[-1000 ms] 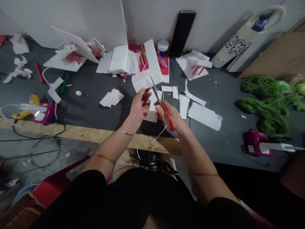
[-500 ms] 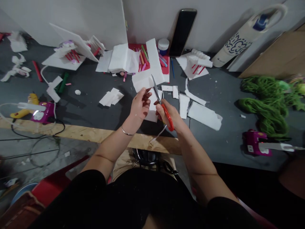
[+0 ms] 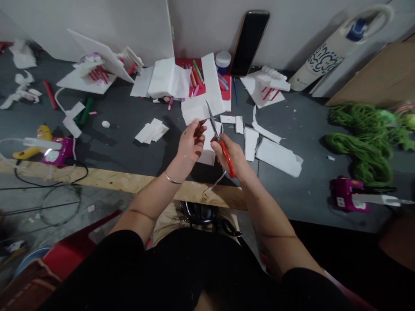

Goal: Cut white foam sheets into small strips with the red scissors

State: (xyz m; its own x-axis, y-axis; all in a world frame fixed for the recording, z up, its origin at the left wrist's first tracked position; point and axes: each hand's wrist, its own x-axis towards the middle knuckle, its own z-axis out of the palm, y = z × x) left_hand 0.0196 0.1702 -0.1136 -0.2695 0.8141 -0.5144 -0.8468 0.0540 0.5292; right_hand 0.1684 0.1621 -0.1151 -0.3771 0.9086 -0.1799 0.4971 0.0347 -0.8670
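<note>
Scissors shifted slightly, bottle lettering apparently illegible

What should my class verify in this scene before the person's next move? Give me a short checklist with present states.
1. Scissors held in the right hand: ok.
2. Left hand firmly gripping the white paper: cannot tell; the fingers are at its lower edge.
3. Left fingers well away from the blades: not ok; they look close.
4. White scraps tidied away: not ok; several lie about.
5. Green yarn apart from the scissors: ok.
</note>
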